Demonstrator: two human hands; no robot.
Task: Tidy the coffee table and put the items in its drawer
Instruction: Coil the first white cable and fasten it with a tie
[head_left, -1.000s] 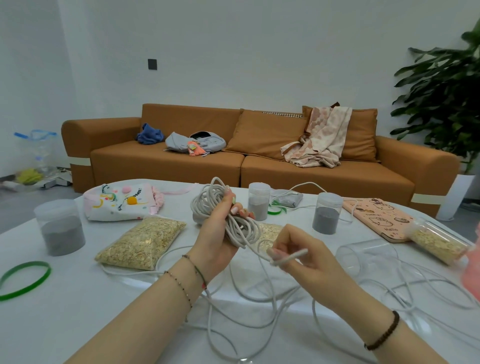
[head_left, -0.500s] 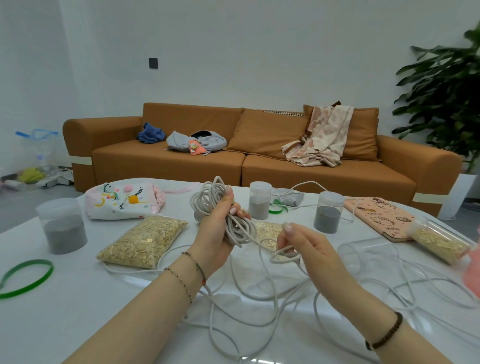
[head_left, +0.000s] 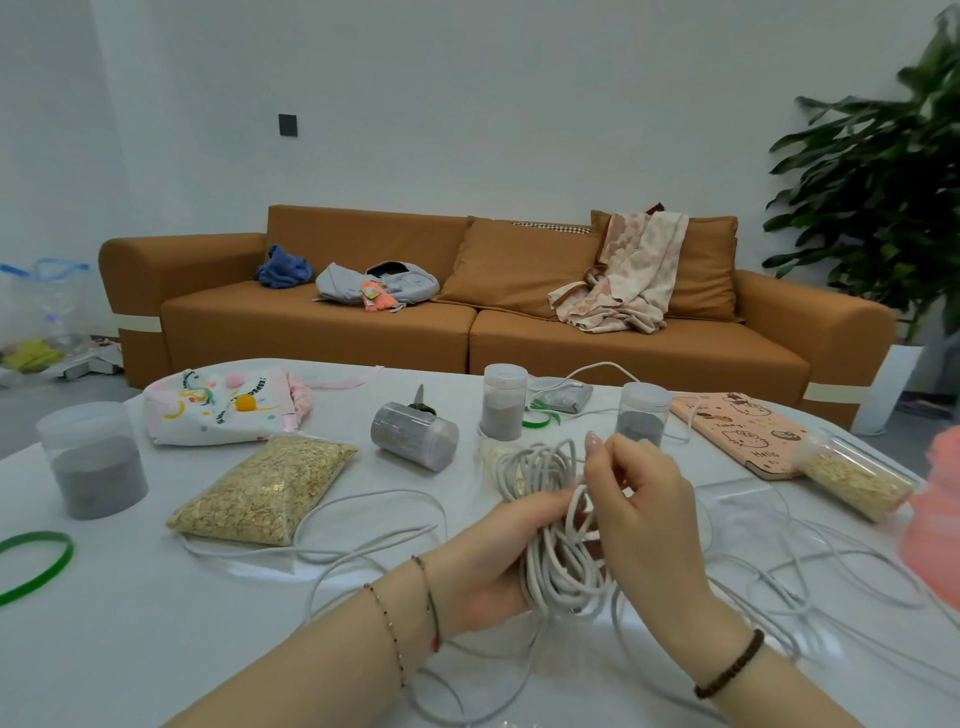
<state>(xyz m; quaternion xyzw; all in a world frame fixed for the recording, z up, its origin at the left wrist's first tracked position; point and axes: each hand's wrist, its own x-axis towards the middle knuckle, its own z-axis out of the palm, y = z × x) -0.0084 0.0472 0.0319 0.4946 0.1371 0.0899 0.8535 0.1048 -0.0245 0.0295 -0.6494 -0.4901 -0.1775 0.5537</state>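
Head view: left hand (head_left: 488, 561) grips the cable coil (head_left: 556, 571), now lower; right hand (head_left: 639, 499) has closed in, pinching a loop. Much loose cable (head_left: 363, 543) awaits winding.

- Just behind our left hand (head_left: 483, 566) we wear a slim dark cord bracelet (head_left: 429, 597) with a red bit.
- Further up that wrist, a thin chain bracelet (head_left: 387, 629) with small dark beads.
- Behind our right hand (head_left: 644, 509), a dark brown beaded bracelet (head_left: 730, 665).

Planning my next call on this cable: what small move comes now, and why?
Probably wind another loop onto the coil: the left hand grips it, the right hand pinches a strand, and much loose cable lies across the table.
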